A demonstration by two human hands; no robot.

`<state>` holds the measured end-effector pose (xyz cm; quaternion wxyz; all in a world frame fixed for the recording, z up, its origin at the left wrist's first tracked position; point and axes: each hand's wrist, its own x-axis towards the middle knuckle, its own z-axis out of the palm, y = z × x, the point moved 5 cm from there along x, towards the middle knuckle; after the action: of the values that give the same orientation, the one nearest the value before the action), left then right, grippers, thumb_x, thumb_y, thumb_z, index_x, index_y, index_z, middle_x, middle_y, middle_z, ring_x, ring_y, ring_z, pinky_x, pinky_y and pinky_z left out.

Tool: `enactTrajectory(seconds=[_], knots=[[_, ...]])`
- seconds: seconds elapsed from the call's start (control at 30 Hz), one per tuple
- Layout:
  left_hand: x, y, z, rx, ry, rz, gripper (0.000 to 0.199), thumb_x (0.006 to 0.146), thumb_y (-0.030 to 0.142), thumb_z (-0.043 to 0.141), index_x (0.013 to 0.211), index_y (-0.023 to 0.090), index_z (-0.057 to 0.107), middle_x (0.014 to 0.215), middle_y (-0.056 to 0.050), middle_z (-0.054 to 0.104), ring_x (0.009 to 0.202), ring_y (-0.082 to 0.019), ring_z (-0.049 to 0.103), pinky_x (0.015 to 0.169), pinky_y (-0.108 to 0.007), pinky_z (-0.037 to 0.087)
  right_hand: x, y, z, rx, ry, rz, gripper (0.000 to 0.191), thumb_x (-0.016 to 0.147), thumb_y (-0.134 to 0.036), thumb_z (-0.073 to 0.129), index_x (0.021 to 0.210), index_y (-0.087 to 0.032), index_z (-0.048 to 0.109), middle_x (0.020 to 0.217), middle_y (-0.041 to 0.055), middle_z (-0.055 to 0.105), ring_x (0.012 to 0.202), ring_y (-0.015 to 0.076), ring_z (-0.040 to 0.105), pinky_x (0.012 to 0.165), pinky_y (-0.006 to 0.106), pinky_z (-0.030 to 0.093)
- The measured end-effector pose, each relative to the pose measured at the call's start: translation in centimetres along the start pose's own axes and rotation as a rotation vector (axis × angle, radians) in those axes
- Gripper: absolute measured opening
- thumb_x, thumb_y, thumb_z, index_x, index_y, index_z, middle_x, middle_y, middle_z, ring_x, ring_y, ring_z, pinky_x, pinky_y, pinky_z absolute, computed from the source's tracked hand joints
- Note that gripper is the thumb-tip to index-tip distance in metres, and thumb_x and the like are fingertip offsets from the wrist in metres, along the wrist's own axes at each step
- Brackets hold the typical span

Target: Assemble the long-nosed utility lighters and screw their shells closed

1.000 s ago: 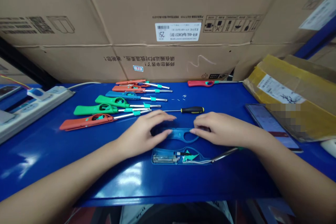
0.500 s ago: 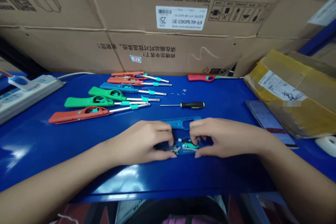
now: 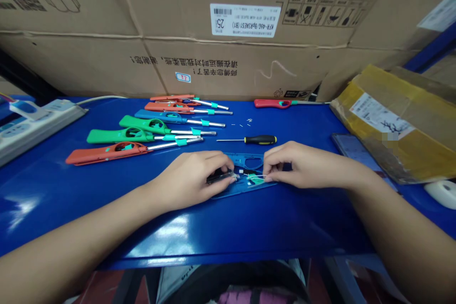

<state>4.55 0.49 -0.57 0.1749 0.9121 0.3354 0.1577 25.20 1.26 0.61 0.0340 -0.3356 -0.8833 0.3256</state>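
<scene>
An opened blue lighter shell half (image 3: 245, 193) lies near the table's middle, with a green trigger piece (image 3: 255, 179) and a white wire at its right part. My left hand (image 3: 201, 176) pinches a dark, clear-looking fuel tank (image 3: 218, 177) above the shell's left part. At the right end, the thumb and fingertips of my right hand (image 3: 294, 165) are pressed together on the thin white wire (image 3: 259, 176). Just behind lies the second blue shell half (image 3: 246, 160), partly covered by my fingers.
Behind are a screwdriver (image 3: 261, 140) and several lighters, among them a green one (image 3: 117, 137) and a red one (image 3: 272, 103). A power strip (image 3: 39, 128) stands left. Right are a phone (image 3: 359, 152), a taped package (image 3: 402, 123) and a white object (image 3: 441, 193). Cardboard (image 3: 185, 4) closes the back.
Both hands and the opened shell have moved slightly farther back on the table. The tank has lifted into clearer view, and my right fingers have drawn away from the green piece.
</scene>
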Motion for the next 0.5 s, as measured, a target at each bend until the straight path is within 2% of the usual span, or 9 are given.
enactTrajectory(seconds=[0.13, 0.23, 0.4, 0.5], knots=[[0.1, -0.2, 0.0, 0.052, 0.079, 0.025, 0.020, 0.100, 0.031, 0.055, 0.115, 0.022, 0.064, 0.108, -0.003, 0.069, 0.095, -0.018, 0.065, 0.078, -0.028, 0.051, 0.1, 0.0, -0.6, -0.064, 0.103, 0.027, 0.013, 0.095, -0.019, 0.057, 0.085, -0.019, 0.066, 0.084, -0.0003, 0.069, 0.075, 0.0135, 0.060, 0.070, 0.026, 0.044], [0.3, -0.1, 0.0, 0.038, 0.086, 0.079, 0.021, 0.101, 0.033, 0.055, 0.115, 0.021, 0.065, 0.109, -0.004, 0.068, 0.102, -0.020, 0.062, 0.089, -0.033, 0.050, 0.1, -0.1, -1.3, -0.105, 0.215, 0.009, 0.014, 0.097, -0.024, 0.055, 0.089, -0.019, 0.065, 0.086, 0.0015, 0.068, 0.076, 0.0144, 0.059, 0.071, 0.027, 0.043], [0.3, 0.4, 0.1, 0.056, 0.060, 0.143, 0.032, 0.092, 0.049, 0.067, 0.108, 0.021, 0.069, 0.105, -0.004, 0.067, 0.096, -0.021, 0.060, 0.085, -0.035, 0.048, -0.1, -0.1, -2.1, -0.131, 0.329, -0.015, 0.014, 0.097, -0.025, 0.055, 0.090, -0.019, 0.064, 0.089, 0.0031, 0.068, 0.080, 0.0150, 0.060, 0.075, 0.027, 0.044], [0.3, 0.5, 0.3, 0.063, 0.041, 0.161, 0.035, 0.088, 0.052, 0.071, 0.103, 0.021, 0.071, 0.106, -0.004, 0.067, 0.095, -0.022, 0.059, 0.083, -0.035, 0.047, -0.2, 0.1, -1.8, -0.121, 0.256, 0.007, 0.015, 0.096, -0.027, 0.056, 0.090, -0.019, 0.067, 0.090, 0.0032, 0.069, 0.080, 0.0154, 0.061, 0.074, 0.028, 0.045]])
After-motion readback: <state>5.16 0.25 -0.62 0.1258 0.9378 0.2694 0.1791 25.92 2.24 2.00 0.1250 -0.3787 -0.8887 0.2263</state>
